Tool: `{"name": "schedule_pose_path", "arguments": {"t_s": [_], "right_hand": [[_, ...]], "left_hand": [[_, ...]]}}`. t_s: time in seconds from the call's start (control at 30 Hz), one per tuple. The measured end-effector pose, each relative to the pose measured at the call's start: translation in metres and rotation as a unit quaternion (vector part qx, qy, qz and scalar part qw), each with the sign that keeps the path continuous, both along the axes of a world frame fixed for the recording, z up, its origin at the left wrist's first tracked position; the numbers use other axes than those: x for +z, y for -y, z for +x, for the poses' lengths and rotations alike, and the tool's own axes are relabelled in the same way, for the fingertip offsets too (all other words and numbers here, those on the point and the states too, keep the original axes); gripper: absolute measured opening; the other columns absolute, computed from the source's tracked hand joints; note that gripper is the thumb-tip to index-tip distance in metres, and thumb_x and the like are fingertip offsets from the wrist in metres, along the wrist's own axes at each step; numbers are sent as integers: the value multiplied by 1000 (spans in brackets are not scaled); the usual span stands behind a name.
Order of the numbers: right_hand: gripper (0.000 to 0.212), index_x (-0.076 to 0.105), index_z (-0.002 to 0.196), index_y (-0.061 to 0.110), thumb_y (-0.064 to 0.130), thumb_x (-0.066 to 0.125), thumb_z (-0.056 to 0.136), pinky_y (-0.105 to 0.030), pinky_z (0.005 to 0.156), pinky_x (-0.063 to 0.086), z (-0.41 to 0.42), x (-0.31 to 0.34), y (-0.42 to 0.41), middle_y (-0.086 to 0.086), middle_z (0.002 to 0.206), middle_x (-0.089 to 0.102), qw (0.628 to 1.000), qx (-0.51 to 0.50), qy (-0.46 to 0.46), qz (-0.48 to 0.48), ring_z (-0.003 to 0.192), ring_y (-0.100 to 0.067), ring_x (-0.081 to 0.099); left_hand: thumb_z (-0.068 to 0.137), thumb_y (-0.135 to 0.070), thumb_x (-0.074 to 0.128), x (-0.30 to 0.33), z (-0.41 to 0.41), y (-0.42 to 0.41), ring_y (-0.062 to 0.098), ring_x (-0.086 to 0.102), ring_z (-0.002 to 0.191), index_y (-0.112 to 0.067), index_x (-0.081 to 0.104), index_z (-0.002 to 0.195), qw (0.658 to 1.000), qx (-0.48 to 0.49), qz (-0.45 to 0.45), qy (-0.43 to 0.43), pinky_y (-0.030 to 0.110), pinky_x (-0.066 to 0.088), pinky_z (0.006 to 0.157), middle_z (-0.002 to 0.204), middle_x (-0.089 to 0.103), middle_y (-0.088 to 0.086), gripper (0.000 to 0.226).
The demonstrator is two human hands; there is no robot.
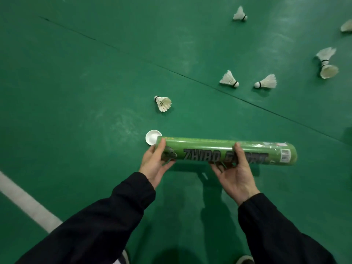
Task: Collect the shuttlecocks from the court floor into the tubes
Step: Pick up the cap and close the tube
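I hold a green shuttlecock tube [205,147] level in front of me, above the green court floor. My left hand [155,164] grips its left end, thumb over the top. My right hand [235,175] grips it past the middle from below, thumb over the top. A white round cap [152,137] lies on the floor just beyond the tube's left end. White feather shuttlecocks lie scattered on the floor beyond: one [163,103] nearest, a pair [229,79] [266,82] farther right, one [240,14] far off, and two stacked together [326,63] at the right.
A dark seam [133,55] crosses the floor diagonally from upper left to right. A white court line [24,201] runs at the lower left. Another shuttlecock [347,26] is cut off by the right edge. My shoe tips [244,260] show at the bottom.
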State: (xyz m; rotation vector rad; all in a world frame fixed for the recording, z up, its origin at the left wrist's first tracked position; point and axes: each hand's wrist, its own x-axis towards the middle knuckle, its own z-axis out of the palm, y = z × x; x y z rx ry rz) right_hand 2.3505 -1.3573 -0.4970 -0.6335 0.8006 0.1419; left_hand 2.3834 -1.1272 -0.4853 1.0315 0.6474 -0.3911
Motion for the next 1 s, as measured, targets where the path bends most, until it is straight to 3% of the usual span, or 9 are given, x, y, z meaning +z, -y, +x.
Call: {"name": "schedule_pose_path", "arguments": {"t_s": [0.07, 0.13, 0.23, 0.33, 0.47, 0.53, 0.63, 0.7, 1.0], "right_hand": [[48, 61, 125, 22, 45, 77, 86, -47, 93, 59, 1, 3, 3, -10, 134, 64, 1000, -13, 8, -17, 124, -31, 62], [33, 64, 110, 25, 44, 77, 86, -45, 90, 59, 0, 5, 10, -6, 122, 68, 999, -6, 16, -42, 122, -28, 63], [19, 68, 90, 29, 42, 79, 83, -52, 100, 53, -1, 4, 20, 1, 98, 68, 996, 3, 20, -89, 112, -24, 63], [16, 68, 80, 30, 41, 78, 84, -54, 103, 50, -1, 2, 27, 4, 87, 64, 993, 3, 18, -113, 105, -23, 61], [13, 68, 90, 30, 41, 73, 88, -50, 95, 55, -9, 5, 32, 1, 99, 71, 995, -13, 21, -99, 114, -25, 66], [18, 66, 101, 28, 42, 71, 91, -48, 93, 58, -14, 5, 34, -1, 112, 71, 996, -28, 21, -83, 119, -26, 66], [38, 63, 122, 25, 44, 73, 91, -47, 95, 58, -17, 2, 35, -6, 131, 66, 996, -72, 16, -50, 123, -28, 64], [61, 55, 143, 22, 45, 73, 90, -47, 97, 57, -16, 0, 34, -9, 139, 64, 994, -103, 22, -27, 124, -30, 66], [71, 47, 151, 19, 46, 72, 90, -47, 94, 59, -16, 10, 19, -12, 143, 61, 991, -129, 23, -5, 121, -32, 67]], "left_hand": [[107, -54, 42, -7, 12, -14, 21, 62, 126, -13, 61, 138, 997, -40, 68, 20, 43, 48, 110, 136, 68, 7, 54], [111, -42, 43, -20, 35, -30, 23, 49, 142, -12, 52, 150, 961, -85, 260, 46, 41, 35, 120, 152, 54, 8, 50], [100, -13, 57, -51, 73, -47, 36, 31, 151, -16, 39, 160, 795, -256, 538, 114, 45, 24, 126, 164, 35, 15, 63], [97, -21, 64, -75, 95, -43, 40, 19, 155, -26, 26, 166, 648, -407, 624, 158, 53, 24, 125, 172, 22, 15, 79], [103, -32, 63, -84, 99, -35, 35, 34, 150, -19, 42, 158, 591, -429, 662, 171, 52, 31, 120, 164, 40, 13, 60], [104, -32, 60, -80, 95, -35, 33, 42, 143, -12, 49, 153, 624, -393, 650, 184, 45, 33, 120, 157, 49, 14, 54], [104, -30, 62, -54, 74, -27, 21, 55, 134, -12, 56, 147, 857, -217, 442, 154, 39, 42, 117, 148, 58, 7, 47], [104, -29, 63, -34, 52, -15, 14, 63, 125, -18, 64, 139, 947, -122, 259, 147, 40, 52, 110, 140, 66, 1, 37], [89, -39, 64, 6, 28, -1, -13, 64, 115, -14, 62, 138, 942, -86, 200, 254, 9, 49, 94, 127, 65, -18, 56]]}}
